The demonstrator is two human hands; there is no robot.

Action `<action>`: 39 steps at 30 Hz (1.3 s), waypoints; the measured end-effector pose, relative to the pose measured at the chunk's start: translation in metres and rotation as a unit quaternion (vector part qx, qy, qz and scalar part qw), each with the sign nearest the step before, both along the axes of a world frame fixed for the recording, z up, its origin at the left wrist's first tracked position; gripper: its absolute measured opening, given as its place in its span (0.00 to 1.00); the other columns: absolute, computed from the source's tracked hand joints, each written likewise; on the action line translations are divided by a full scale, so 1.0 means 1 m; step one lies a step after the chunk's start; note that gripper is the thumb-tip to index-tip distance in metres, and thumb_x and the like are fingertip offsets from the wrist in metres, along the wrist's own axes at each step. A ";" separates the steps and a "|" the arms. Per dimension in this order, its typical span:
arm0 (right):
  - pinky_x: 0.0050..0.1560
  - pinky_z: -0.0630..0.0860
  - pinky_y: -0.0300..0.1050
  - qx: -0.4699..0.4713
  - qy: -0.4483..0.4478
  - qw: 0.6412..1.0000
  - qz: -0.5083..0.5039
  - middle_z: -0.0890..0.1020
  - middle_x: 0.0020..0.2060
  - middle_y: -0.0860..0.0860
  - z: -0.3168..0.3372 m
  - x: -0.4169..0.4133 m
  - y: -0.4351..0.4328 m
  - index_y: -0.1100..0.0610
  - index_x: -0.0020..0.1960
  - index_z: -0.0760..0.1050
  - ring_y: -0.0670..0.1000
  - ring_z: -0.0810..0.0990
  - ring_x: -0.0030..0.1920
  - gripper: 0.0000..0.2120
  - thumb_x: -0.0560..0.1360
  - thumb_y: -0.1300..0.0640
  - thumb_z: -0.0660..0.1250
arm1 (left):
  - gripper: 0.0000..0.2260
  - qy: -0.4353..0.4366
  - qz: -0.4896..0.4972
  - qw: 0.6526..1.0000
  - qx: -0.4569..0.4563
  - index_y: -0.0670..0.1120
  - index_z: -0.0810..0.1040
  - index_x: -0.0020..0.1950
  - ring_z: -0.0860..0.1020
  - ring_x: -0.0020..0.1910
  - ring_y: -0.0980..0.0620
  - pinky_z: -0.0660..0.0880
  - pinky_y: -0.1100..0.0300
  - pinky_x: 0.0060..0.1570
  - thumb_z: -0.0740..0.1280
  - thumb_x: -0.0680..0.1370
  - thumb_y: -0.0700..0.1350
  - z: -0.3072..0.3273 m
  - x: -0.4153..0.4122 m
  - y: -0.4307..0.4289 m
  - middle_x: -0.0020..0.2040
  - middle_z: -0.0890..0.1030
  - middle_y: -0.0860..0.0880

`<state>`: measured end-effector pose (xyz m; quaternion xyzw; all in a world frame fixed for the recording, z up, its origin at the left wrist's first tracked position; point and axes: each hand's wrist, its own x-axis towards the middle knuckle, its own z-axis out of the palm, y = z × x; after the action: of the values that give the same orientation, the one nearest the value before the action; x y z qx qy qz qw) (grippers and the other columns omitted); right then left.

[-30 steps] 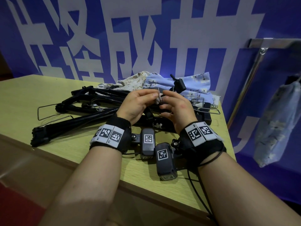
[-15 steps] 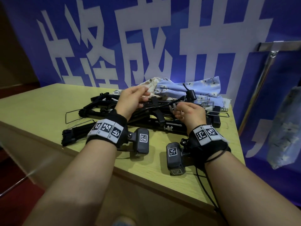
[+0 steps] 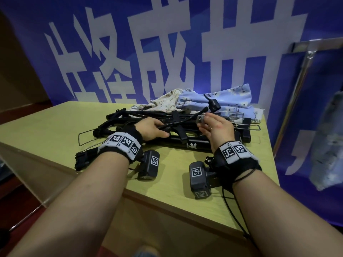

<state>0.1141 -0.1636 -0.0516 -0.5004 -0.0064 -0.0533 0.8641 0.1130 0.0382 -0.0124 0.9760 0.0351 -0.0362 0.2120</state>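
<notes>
Left hand (image 3: 151, 128) has dropped to grip the black hanger (image 3: 176, 123); right hand (image 3: 218, 128) keeps fingers pinched on its clip (image 3: 200, 119).

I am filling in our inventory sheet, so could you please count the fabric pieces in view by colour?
Cream floral cloth: 1
Blue floral cloth: 1
Faded blue garment hanging at the right: 1
Total: 3
The black hangers in front of the two cloths lie too tangled to count.
</notes>
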 end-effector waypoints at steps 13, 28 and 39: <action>0.37 0.73 0.38 0.002 0.001 1.000 0.004 0.79 0.41 0.50 0.010 -0.005 -0.007 0.62 0.65 0.73 0.47 0.73 0.34 0.15 0.79 0.64 0.61 | 0.10 -0.059 -0.072 0.995 -0.026 0.52 0.76 0.57 0.77 0.41 0.57 0.71 0.65 0.39 0.67 0.78 0.55 0.029 -0.016 -0.008 0.44 0.79 0.53; 0.46 0.78 0.43 -0.068 -0.083 0.993 0.042 0.77 0.52 0.53 0.084 -0.072 -0.051 0.60 0.68 0.70 0.54 0.76 0.56 0.18 0.79 0.62 0.62 | 0.22 -0.174 -0.030 0.938 -0.297 0.45 0.70 0.65 0.74 0.45 0.49 0.72 0.53 0.50 0.53 0.83 0.60 0.114 -0.084 -0.046 0.52 0.75 0.44; 0.31 0.78 0.39 -0.138 -0.079 0.984 0.085 0.80 0.35 0.57 0.118 -0.145 -0.090 0.62 0.43 0.76 0.52 0.80 0.30 0.08 0.78 0.59 0.63 | 0.26 -0.212 0.026 0.705 -0.676 0.43 0.64 0.74 0.79 0.52 0.47 0.77 0.49 0.39 0.58 0.82 0.58 0.144 -0.109 -0.068 0.59 0.77 0.43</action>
<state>-0.0312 -0.2536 0.0666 -0.6065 -0.1249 -0.0175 0.7850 0.0042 -0.0302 0.1311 0.5515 -0.0189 0.1633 0.8178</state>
